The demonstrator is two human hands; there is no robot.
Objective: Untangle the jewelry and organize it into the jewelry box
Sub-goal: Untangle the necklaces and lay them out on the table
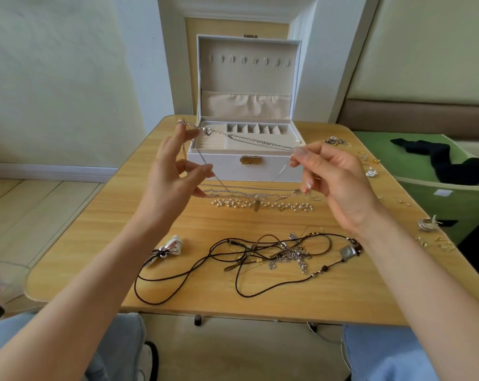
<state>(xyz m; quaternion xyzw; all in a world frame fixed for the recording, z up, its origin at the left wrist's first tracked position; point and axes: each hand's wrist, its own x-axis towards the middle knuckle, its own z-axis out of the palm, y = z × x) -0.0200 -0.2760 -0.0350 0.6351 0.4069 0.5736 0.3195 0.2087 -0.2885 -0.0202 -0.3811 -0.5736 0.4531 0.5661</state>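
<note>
A white jewelry box [249, 166] stands open at the far middle of the wooden table [200, 292], its lid upright. Both my hands are raised in front of it. My left hand [172, 171] pinches one end of a silver chain [260, 141] between fingertips, with thin chain strands hanging over its fingers. My right hand [334, 174] pinches the chain's other end, so the chain stretches across above the box tray. Below lie more silver chains [241, 192] and a pearl strand [263, 206]. A tangle of dark cord necklaces [260, 254] lies near me.
A silver bow-shaped piece [169, 247] lies left of the cord tangle. Small earrings and charms [370, 171] are scattered along the table's right edge. A green bin [452, 185] with dark cloth stands to the right. My knees are under the table's near edge.
</note>
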